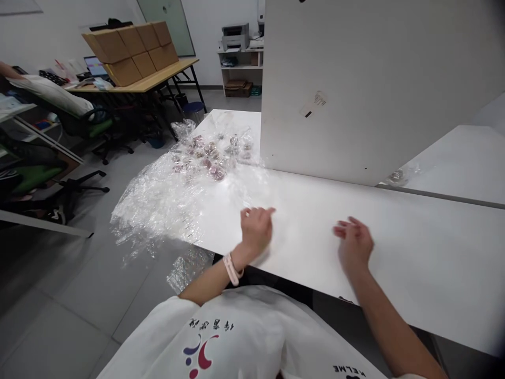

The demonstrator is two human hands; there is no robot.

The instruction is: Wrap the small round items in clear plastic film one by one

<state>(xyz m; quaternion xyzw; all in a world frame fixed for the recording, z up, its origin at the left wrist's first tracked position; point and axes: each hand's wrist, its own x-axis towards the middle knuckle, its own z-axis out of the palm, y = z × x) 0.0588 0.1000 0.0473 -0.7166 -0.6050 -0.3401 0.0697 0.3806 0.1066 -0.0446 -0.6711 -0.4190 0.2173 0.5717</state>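
Note:
My left hand [256, 230] hovers over the near part of the white table [307, 210], with a pale pink band [232, 269] on its wrist. Its fingers are loosely bent, one pointing right, and no object shows in them. Further right, my right hand [356, 246] is also above the tabletop, slightly blurred, its fingers half curled and apart with nothing visible between them. Left of my hands lies a heap of clear plastic bags [158, 192]. Behind it are several small clear packets [213, 152] with pinkish and brownish contents, too small to name.
A tall white panel [335, 95] stands along the table's back. Beyond it, a small clear packet [396, 176] lies on another white surface. More clear plastic [189, 268] hangs below the table's left edge. At the far left are cardboard boxes [138, 52], office chairs and a seated person [59, 95].

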